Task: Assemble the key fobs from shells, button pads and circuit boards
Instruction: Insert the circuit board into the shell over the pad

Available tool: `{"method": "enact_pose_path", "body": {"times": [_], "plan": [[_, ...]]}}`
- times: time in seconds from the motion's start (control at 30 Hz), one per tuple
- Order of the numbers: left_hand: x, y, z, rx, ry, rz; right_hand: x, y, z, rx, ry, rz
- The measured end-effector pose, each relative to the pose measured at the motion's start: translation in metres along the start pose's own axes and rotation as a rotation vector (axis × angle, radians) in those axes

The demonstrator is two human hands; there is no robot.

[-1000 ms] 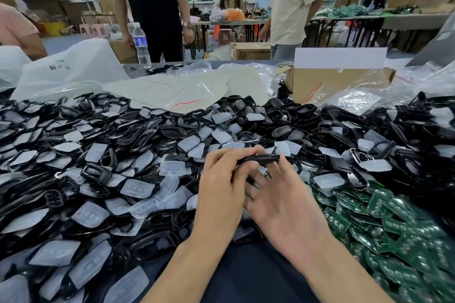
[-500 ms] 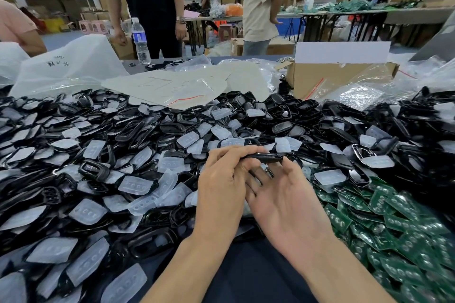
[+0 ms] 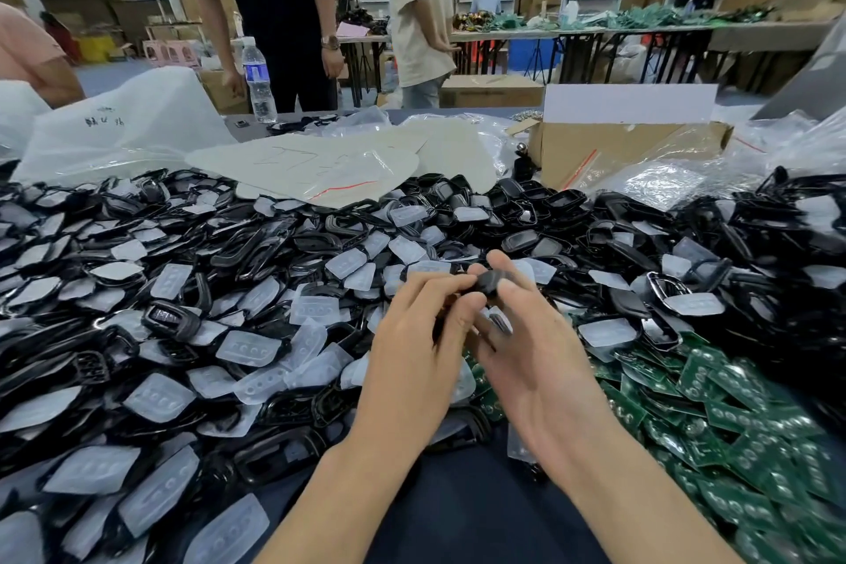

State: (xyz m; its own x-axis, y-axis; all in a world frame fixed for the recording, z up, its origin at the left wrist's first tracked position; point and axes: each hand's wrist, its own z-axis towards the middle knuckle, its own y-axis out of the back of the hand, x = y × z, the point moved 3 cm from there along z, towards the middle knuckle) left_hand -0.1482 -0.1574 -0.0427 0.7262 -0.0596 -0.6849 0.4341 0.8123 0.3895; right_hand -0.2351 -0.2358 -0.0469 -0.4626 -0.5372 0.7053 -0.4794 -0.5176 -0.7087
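A black key fob shell (image 3: 492, 281) is held edge-on above the pile, between both hands. My left hand (image 3: 419, 353) pinches its near end with curled fingers. My right hand (image 3: 535, 362) pinches its far end with thumb and fingertips, palm turned up. Below and around them spreads a deep heap of black shells (image 3: 256, 243) mixed with translucent white button pads (image 3: 247, 348). Green circuit boards (image 3: 741, 417) are piled to the right of my right forearm.
A cardboard box (image 3: 631, 147) and clear plastic bags (image 3: 320, 169) lie behind the pile. A water bottle (image 3: 258, 78) stands at the table's far edge. Two people stand beyond the table; a third person's arm shows at far left.
The shell has turned in my fingers, showing its rounded end instead of its long thin edge. The person in the cream shirt has stepped left and turned away.
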Motion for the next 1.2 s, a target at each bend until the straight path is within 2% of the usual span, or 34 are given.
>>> {"method": "enact_pose_path", "body": {"times": [0.17,0.27,0.43,0.67,1.0,1.1,1.2], "plan": [[0.002,0.005,0.0,0.042,0.132,-0.243,0.002,0.004,0.002,0.05,0.145,-0.288],[0.003,0.007,0.0,0.056,0.158,-0.292,0.004,0.007,0.002,0.072,0.212,-0.464],[-0.002,0.013,0.001,0.083,0.097,-0.226,0.006,0.008,0.0,0.114,0.29,-0.674],[0.004,0.01,-0.003,0.21,-0.068,-0.033,0.002,0.006,-0.003,0.139,0.318,-0.825],[0.006,0.003,-0.007,0.237,-0.07,0.114,-0.001,0.004,-0.005,0.114,0.312,-0.862],[0.005,0.002,-0.005,0.216,-0.055,0.078,-0.001,0.004,-0.004,0.1,0.282,-0.744],[0.005,0.001,-0.003,0.2,-0.017,0.052,-0.001,0.003,0.0,0.048,0.159,-0.48]]}}
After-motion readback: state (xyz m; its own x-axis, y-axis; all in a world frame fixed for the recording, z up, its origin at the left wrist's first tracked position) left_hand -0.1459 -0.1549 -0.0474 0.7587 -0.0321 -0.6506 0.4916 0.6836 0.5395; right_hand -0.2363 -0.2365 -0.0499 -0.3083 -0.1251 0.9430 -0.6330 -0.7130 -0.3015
